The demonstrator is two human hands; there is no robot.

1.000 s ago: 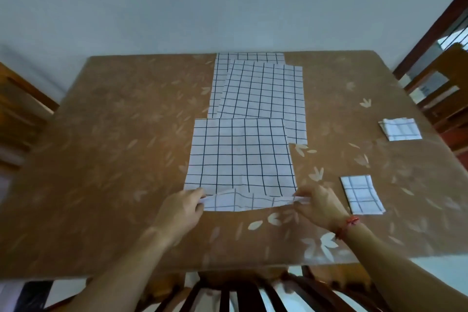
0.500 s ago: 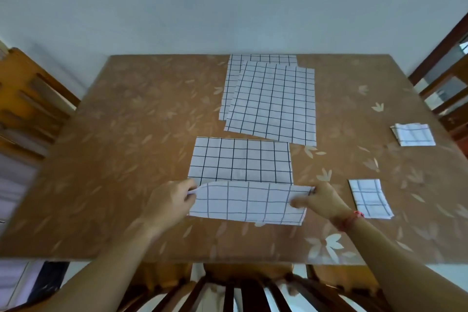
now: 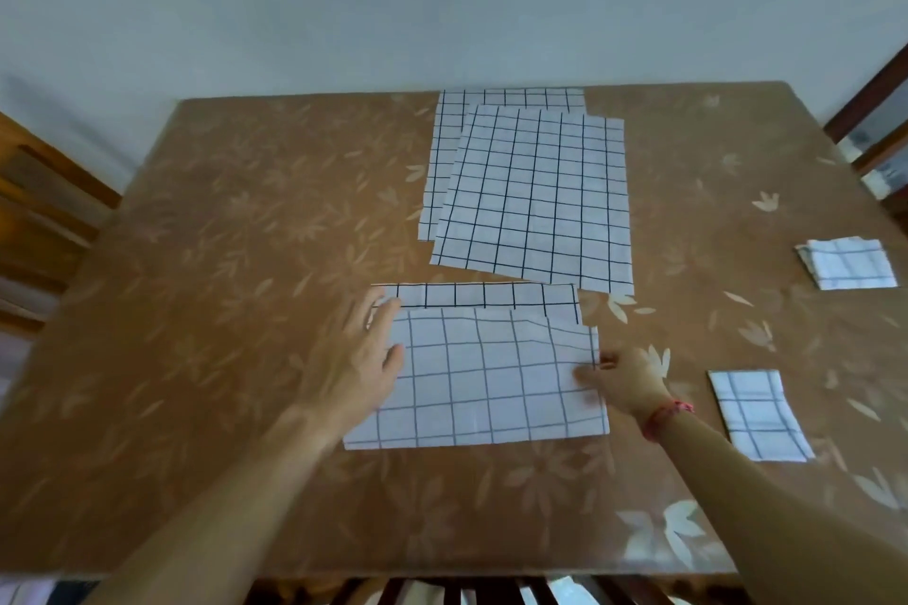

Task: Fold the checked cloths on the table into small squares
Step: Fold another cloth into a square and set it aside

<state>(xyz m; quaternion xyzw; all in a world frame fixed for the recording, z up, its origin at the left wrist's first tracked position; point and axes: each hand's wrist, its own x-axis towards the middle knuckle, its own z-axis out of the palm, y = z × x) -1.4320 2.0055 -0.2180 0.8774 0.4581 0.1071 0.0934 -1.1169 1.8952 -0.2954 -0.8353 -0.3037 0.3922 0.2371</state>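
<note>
Half-folded cloth [image 3: 491,378]: looks thin, limp, light; best taken at corners. Left hand [image 3: 354,364] flat on left edge; right hand [image 3: 621,383] pinches right edge.

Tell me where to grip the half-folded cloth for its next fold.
Probably pinch both layers of the half-folded cloth at its right short edge, coming from the right, where the right hand holds it. It lies flat, wider than deep, so that edge can swing leftward; the left hand rests on the left side.

Two flat cloths [image 3: 535,197] [image 3: 444,147], one half-folded cloth [image 3: 491,378], two folded squares [image 3: 847,263] [image 3: 756,413], two hands [image 3: 354,359] [image 3: 626,381]
</note>
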